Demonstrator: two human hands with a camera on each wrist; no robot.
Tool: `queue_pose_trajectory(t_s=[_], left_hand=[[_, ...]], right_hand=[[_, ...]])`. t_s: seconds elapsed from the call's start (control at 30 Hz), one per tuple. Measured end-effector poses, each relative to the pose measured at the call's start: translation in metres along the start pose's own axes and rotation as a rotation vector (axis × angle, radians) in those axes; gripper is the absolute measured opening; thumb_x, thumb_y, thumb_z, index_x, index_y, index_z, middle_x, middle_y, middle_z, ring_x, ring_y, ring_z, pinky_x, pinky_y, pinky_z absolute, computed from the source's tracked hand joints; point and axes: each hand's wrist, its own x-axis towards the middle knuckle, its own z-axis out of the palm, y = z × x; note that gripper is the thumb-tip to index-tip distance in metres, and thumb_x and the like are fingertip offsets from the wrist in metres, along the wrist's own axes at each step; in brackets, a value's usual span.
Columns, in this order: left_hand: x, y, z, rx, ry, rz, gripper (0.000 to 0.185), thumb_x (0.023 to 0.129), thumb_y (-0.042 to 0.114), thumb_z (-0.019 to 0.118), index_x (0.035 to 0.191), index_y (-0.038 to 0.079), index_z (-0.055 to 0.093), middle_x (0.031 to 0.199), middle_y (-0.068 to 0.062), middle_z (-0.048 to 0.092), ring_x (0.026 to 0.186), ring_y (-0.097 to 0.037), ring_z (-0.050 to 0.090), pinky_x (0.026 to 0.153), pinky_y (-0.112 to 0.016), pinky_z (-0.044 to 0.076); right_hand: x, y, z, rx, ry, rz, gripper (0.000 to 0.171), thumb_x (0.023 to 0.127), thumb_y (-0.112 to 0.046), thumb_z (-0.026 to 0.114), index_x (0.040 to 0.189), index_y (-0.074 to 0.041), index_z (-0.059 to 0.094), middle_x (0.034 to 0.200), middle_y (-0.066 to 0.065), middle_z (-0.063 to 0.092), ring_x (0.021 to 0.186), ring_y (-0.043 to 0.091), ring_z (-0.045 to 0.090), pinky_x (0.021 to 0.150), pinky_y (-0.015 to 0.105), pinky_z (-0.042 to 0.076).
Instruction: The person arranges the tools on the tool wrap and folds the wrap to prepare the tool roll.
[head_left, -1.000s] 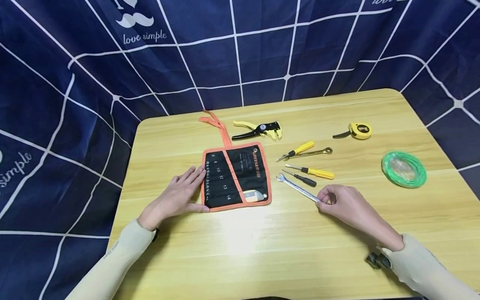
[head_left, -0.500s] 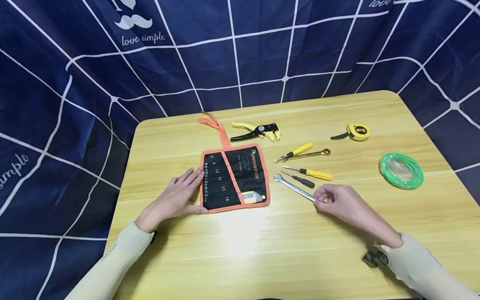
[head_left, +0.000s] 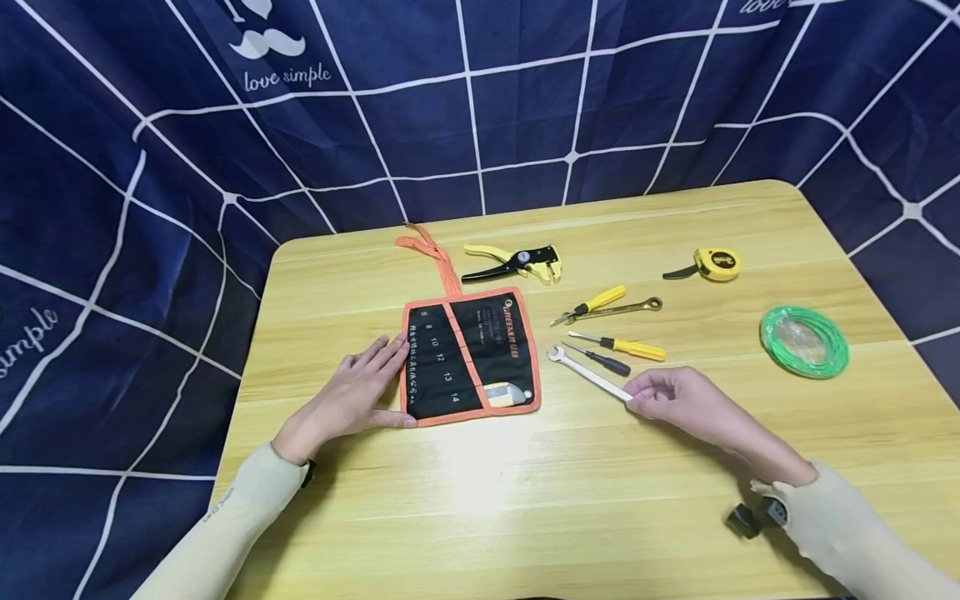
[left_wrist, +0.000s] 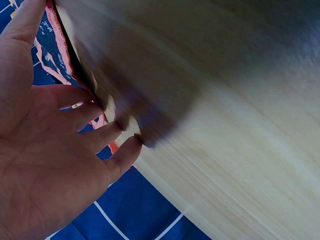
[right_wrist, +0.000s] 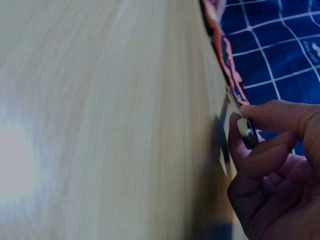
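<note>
My right hand [head_left: 686,400] pinches the near end of a silver wrench [head_left: 592,375] between thumb and fingers; its open-ended head points left toward the pouch. In the right wrist view the wrench's end [right_wrist: 248,132] shows between the fingertips. My left hand [head_left: 356,392] lies with straight, spread fingers along the left edge of a black tool pouch [head_left: 480,350] trimmed in orange. The pouch has numbered slots, and a grey and cream-coloured tool [head_left: 506,394] sits in its bottom slot. From the left wrist, the palm and fingers [left_wrist: 120,155] show at the pouch's edge.
Right of the pouch lie a dark screwdriver [head_left: 603,360], two yellow-handled tools [head_left: 637,348], and a bronze wrench [head_left: 622,308]. Yellow-black wire strippers [head_left: 517,262] rest behind it. Farther right are a tape measure [head_left: 716,264] and a coil of green wire [head_left: 805,342]. Blue cloth [head_left: 420,100] surrounds the table.
The right hand has turned slightly, and the pinched wrench has rolled so its face looks paler and plainer. The left hand stays at the pouch's edge.
</note>
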Motion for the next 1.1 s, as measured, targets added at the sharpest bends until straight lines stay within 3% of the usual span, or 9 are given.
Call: queue_pose_trajectory(t_s=[0.17, 0.27, 0.37, 0.57, 1.1], left_hand=[[0.001, 0.001, 0.000, 0.005, 0.005, 0.000, 0.118, 0.090, 0.065, 0.082, 0.171, -0.002, 0.028, 0.179, -0.018, 0.021, 0.163, -0.044, 0.019, 0.115, -0.076, 0.031], [0.001, 0.001, 0.000, 0.005, 0.005, -0.003, 0.118, 0.090, 0.066, 0.082, 0.170, -0.003, 0.028, 0.179, -0.018, 0.021, 0.163, -0.044, 0.019, 0.115, -0.076, 0.030], [0.001, 0.001, 0.000, 0.005, -0.002, -0.009, 0.119, 0.090, 0.066, 0.082, 0.171, -0.002, 0.028, 0.179, -0.018, 0.020, 0.164, -0.044, 0.018, 0.116, -0.077, 0.029], [0.000, 0.001, 0.001, 0.002, 0.001, -0.006, 0.118, 0.090, 0.065, 0.082, 0.171, -0.002, 0.028, 0.179, -0.018, 0.021, 0.164, -0.044, 0.018, 0.116, -0.077, 0.029], [0.001, 0.000, 0.001, 0.016, -0.001, -0.005, 0.119, 0.089, 0.066, 0.082, 0.171, -0.002, 0.028, 0.180, -0.018, 0.020, 0.164, -0.044, 0.018, 0.116, -0.074, 0.031]], right_hand=[[-0.002, 0.002, -0.006, 0.163, -0.044, 0.050, 0.027, 0.101, -0.014, 0.078, 0.119, 0.006, 0.074, 0.089, 0.007, 0.072, 0.073, 0.015, 0.061, 0.064, 0.029, 0.050], [-0.004, 0.001, -0.010, 0.225, -0.060, 0.066, 0.030, 0.103, -0.014, 0.076, 0.123, 0.007, 0.072, 0.078, 0.002, 0.064, 0.065, 0.012, 0.052, 0.059, 0.029, 0.046], [-0.004, -0.001, -0.013, 0.256, -0.077, 0.049, 0.030, 0.105, -0.013, 0.073, 0.125, 0.010, 0.070, 0.079, 0.001, 0.065, 0.066, 0.011, 0.052, 0.059, 0.028, 0.046], [-0.001, -0.011, -0.012, 0.224, -0.089, 0.027, 0.028, 0.106, -0.012, 0.071, 0.125, 0.009, 0.070, 0.096, 0.008, 0.074, 0.072, 0.014, 0.056, 0.062, 0.028, 0.048], [0.035, -0.043, 0.007, 0.147, -0.174, -0.021, 0.021, 0.103, -0.008, 0.072, 0.117, 0.007, 0.071, 0.091, 0.015, 0.068, 0.072, 0.014, 0.053, 0.061, 0.023, 0.042]])
